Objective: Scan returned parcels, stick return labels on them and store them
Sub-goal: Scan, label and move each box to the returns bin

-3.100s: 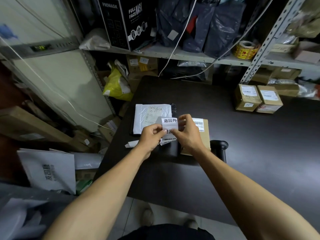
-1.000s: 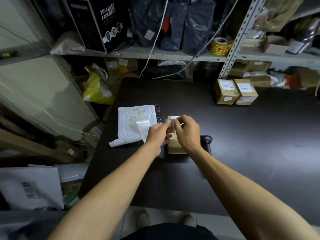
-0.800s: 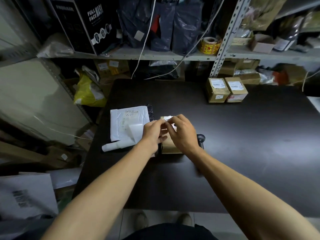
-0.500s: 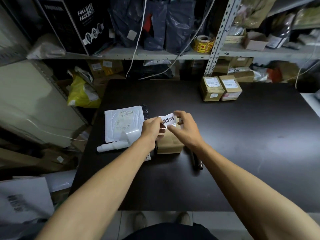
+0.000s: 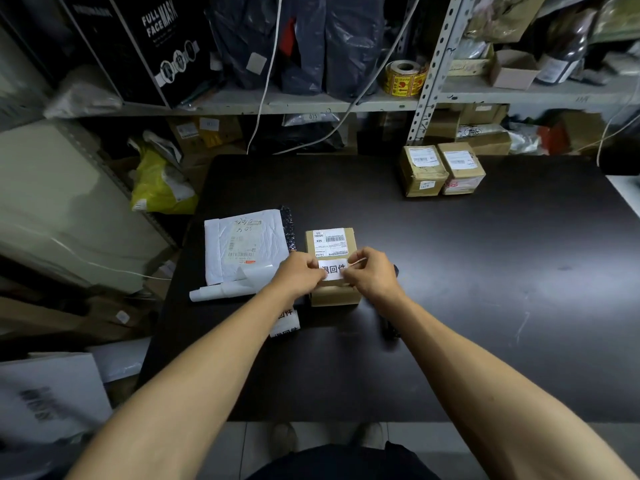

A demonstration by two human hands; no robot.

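From the head camera, the left hand [image 5: 300, 273] and right hand [image 5: 371, 274] are each pinching one end of a white return label [image 5: 333, 270], holding it between their fingertips over the near half of a small cardboard parcel [image 5: 331, 247] on the dark table [image 5: 485, 271]. A white mailer [image 5: 242, 247] is lying just left of the left fingers; two boxes [image 5: 441, 169] are sitting well beyond the right fingers.

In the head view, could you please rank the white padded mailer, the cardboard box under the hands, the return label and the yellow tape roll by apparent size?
1. White padded mailer
2. Cardboard box
3 and 4. Return label and yellow tape roll: unsure. The roll sits farther back on the shelf, and the hands cover the label's ends.
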